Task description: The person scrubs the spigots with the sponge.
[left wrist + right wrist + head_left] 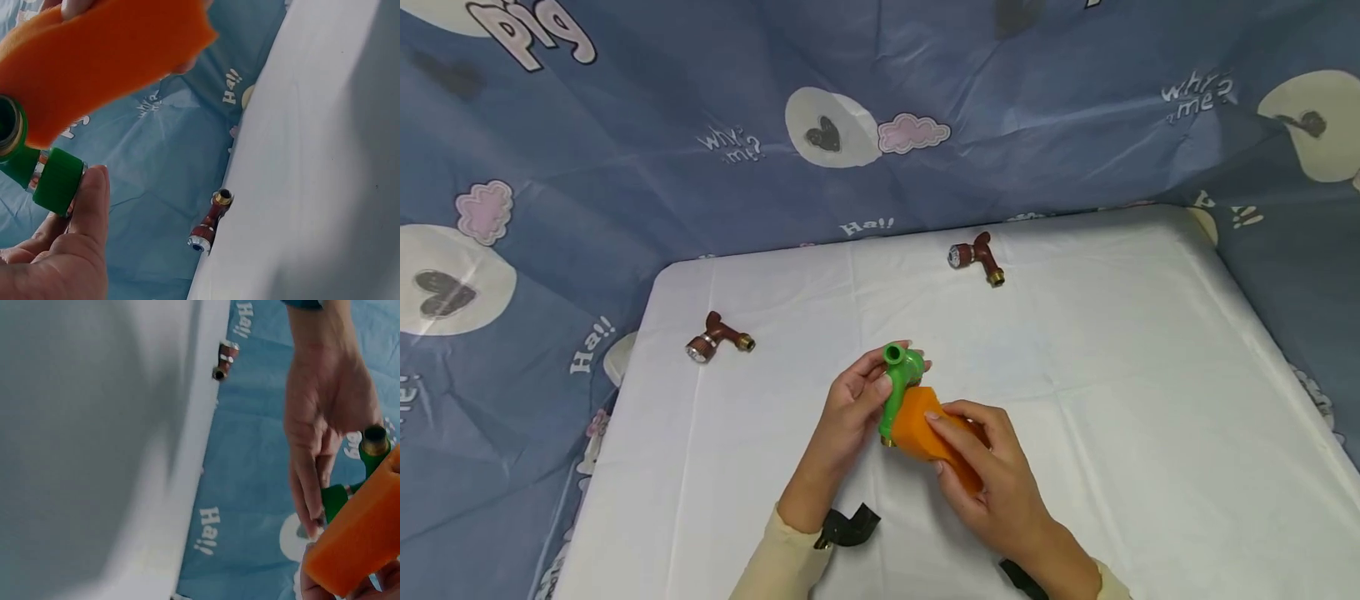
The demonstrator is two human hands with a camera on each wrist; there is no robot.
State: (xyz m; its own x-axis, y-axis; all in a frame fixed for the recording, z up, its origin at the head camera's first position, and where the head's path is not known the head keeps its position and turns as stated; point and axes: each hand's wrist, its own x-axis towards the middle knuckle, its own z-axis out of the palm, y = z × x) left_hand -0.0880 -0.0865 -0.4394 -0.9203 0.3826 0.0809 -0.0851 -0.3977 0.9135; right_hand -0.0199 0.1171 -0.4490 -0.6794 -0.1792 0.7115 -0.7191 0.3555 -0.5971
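Note:
My left hand (848,410) holds a green tap (892,400) with a brass threaded end, thumb on its body and fingers behind it. In the left wrist view the fingertips are at the tap's round green knob (59,181). My right hand (992,467) grips an orange sponge (917,423) between thumb and fingers, and the sponge lies against the side of the tap. The right wrist view shows the sponge (356,544) overlapping the tap's green body, with the brass opening (375,439) left uncovered.
On the white-covered table (760,467), one brown tap (718,337) with a brass end lies at the left. Another brown tap (977,259) is near the back edge. A blue printed cloth (700,108) hangs behind. Black straps (850,527) are at both wrists.

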